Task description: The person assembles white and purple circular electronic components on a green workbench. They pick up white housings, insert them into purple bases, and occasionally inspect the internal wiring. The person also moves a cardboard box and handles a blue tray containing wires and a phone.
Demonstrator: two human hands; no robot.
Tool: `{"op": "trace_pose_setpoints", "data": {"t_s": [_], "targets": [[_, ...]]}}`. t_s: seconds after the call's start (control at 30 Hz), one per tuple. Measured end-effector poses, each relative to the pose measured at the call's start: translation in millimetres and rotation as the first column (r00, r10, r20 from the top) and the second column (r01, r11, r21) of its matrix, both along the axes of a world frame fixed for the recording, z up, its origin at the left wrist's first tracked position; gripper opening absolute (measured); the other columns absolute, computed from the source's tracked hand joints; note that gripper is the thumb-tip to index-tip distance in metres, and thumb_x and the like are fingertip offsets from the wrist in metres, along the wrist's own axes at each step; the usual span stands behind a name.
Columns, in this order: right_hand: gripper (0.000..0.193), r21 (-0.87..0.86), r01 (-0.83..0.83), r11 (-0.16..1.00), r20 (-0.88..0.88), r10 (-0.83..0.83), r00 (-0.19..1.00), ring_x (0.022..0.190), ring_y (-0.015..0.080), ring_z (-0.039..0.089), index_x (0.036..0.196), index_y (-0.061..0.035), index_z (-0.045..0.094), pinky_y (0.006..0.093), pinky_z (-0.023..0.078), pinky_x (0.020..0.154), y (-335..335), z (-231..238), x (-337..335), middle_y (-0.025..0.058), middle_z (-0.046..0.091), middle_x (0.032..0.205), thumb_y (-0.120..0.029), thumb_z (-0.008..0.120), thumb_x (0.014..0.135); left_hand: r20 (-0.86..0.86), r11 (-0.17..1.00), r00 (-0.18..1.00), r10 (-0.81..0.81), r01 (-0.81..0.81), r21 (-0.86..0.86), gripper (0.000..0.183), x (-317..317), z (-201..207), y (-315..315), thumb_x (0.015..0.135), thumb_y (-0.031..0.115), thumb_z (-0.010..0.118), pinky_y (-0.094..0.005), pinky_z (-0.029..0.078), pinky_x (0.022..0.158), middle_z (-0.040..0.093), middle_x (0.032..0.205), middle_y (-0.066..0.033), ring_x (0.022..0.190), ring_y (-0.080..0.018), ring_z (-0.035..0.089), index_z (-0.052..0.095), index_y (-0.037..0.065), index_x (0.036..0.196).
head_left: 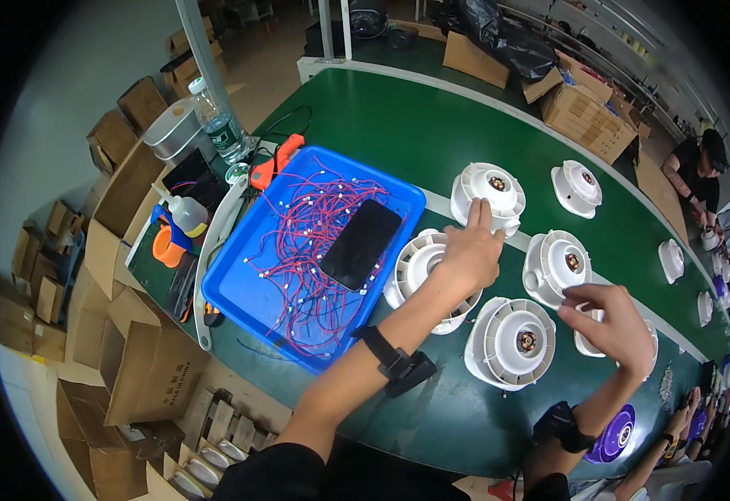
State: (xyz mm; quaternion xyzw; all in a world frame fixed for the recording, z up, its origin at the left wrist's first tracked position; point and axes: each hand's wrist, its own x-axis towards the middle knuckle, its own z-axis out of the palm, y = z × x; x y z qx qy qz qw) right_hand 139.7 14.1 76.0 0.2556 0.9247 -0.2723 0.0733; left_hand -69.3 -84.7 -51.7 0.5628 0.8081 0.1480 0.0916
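Both hands are over the white fan housings on the green desk (398, 125), left hand (465, 255) spread flat on one housing (419, 267), right hand (615, 321) curled, pinching another housing (586, 338) further right.

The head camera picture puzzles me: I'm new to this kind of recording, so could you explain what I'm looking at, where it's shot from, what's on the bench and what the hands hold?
This is a wide fisheye view from a camera worn on a person's head, looking down, so straight edges bend. No machine: two bare hands, each wrist with a dark band. The left hand rests flat on a white round plastic housing. The right hand is curled over another white housing; whether it grips it is unclear. More such housings sit on the green bench. To the left, a blue tray holds red wires and a black phone. Cardboard boxes surround the bench, and other people work at the far right.
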Motion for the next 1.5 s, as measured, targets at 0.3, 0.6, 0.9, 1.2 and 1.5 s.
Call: {"op": "trace_pose_setpoints", "data": {"t_s": [0.3, 0.6, 0.9, 1.2, 1.5], "targets": [[0.086, -0.008, -0.21, 0.978, 0.109, 0.209, 0.972, 0.112, 0.0368, 0.061, 0.14, -0.0025, 0.051, 0.0393, 0.052, 0.093, -38.3, -60.1, -33.4, 0.0238, 0.057, 0.13, -0.046, 0.083, 0.072, 0.049, 0.997, 0.999, -0.006, 0.003, 0.071, 0.057, -8.9, -9.6, 2.2, 0.079, 0.023, 0.073, -0.0603, 0.047, 0.098, 0.023, 0.155, -0.0353, 0.149, -0.0443, 0.02, 0.059, 0.0, 0.129], [0.1, 0.029, -0.317, 0.948, 0.156, 0.308, 0.938, 0.136, 0.0441, 0.041, 0.141, -0.0047, 0.05, 0.0459, 0.041, 0.109, -48.5, -66.2, -29.7, 0.0279, 0.041, 0.146, -0.048, 0.088, 0.061, 0.062, 0.998, 0.998, 0.018, -0.022, 0.065, 0.052, -5.1, -15.5, 9.2, 0.075, 0.013, 0.071, -0.0574, 0.048, 0.097, 0.022, 0.156, -0.0358, 0.149, -0.0437, 0.021, 0.063, -0.001, 0.125], [0.094, 0.08, -0.29, 0.954, 0.189, 0.272, 0.944, 0.135, 0.0434, 0.039, 0.137, -0.0107, 0.052, 0.0516, 0.04, 0.107, -68.2, -72.4, -32.0, 0.0236, 0.04, 0.145, -0.04, 0.088, 0.055, 0.02, 0.992, 1.0, 0.02, -0.022, 0.121, 0.048, -4.2, -20.9, 12.1, 0.074, 0.016, 0.071, -0.0641, 0.039, 0.103, 0.025, 0.153, -0.0358, 0.147, -0.0441, 0.024, 0.067, 0.0, 0.12], [0.092, 0.275, -0.274, 0.922, 0.244, 0.209, 0.947, 0.139, 0.0516, 0.032, 0.149, -0.024, 0.041, 0.0689, 0.038, 0.103, -75.1, -69.7, -22.1, 0.025, 0.031, 0.154, -0.059, 0.076, 0.071, 0.011, 0.997, 0.998, 0.064, -0.065, 0.034, 0.051, -17.1, 8.3, -9.6, 0.083, 0.028, 0.069, -0.0552, 0.042, 0.105, 0.041, 0.148, -0.0249, 0.135, -0.0433, 0.044, 0.062, 0.013, 0.131], [0.084, 0.287, -0.306, 0.908, 0.205, 0.254, 0.945, 0.127, 0.0465, 0.04, 0.136, -0.0153, 0.052, 0.0742, 0.039, 0.087, -75.2, -86.7, -19.8, 0.0209, 0.046, 0.137, -0.051, 0.081, 0.065, 0.125, 0.99, 0.982, -0.144, 0.144, 0.008, 0.057, -12.9, 12.1, -0.3, 0.088, 0.03, 0.066, -0.045, 0.04, 0.11, 0.05, 0.141, -0.0252, 0.133, -0.0396, 0.046, 0.054, 0.004, 0.137]]}}
